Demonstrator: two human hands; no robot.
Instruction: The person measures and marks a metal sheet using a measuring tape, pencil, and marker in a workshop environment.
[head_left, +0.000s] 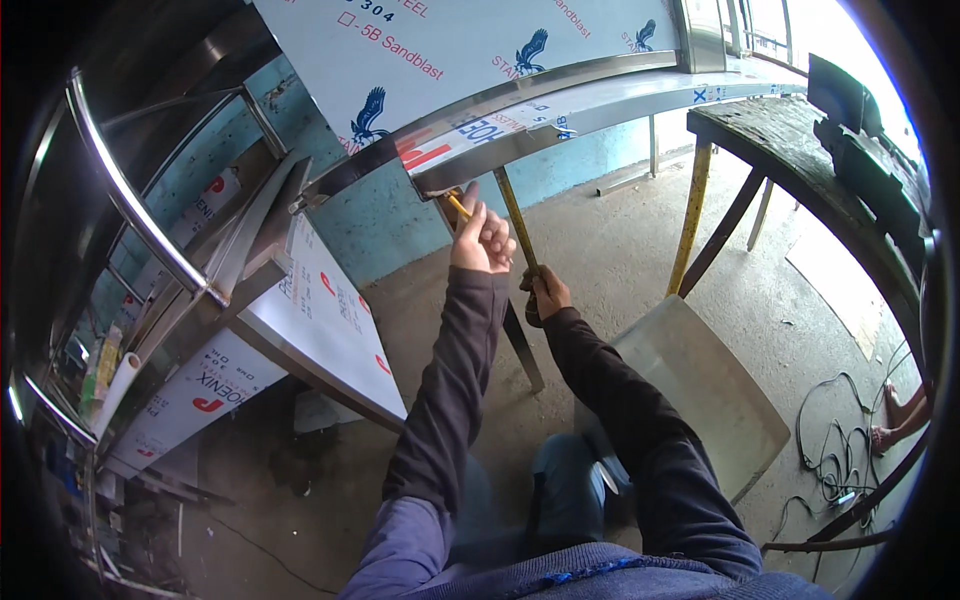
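Observation:
My left hand (487, 243) is closed round a thin yellow pencil (459, 205). The pencil points up at the lower corner of a film-covered sheet-metal panel (470, 152), and its tip is too small to make out. Lower and to the right, my right hand (550, 293) grips a tape measure (533, 308), whose case is mostly hidden by the fingers. Its yellow blade (514, 215) runs out straight up to the underside of the panel's bent edge.
A dark worktable (745, 130) with yellow legs stands at right. Below it lie a pale box-like block (690, 390) and tangled black cables (835, 440). Steel tube railing (135, 205) and film-covered panels (325, 310) fill the left. Another person's bare foot (882, 438) shows at far right.

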